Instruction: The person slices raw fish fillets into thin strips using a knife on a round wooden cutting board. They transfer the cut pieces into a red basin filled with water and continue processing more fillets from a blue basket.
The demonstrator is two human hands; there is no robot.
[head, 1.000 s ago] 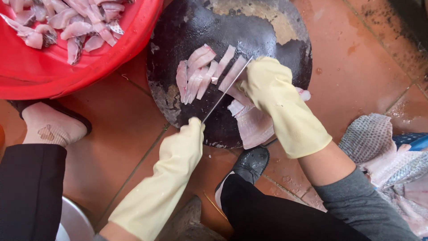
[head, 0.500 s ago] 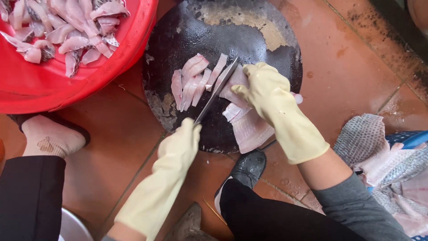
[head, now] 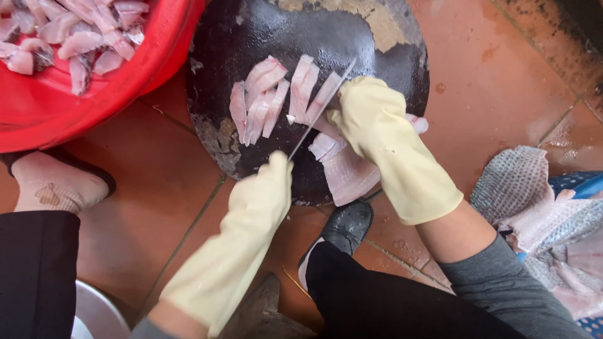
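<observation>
Pale yellow gloves [head: 377, 135], pink-white fish slices [head: 270, 100] on a dark, blackish chopping block [head: 251, 31]; red basin [head: 75, 107] far left; terracotta tiles [head: 502, 81]; grey, netted fish skin [head: 521, 182] right.
</observation>
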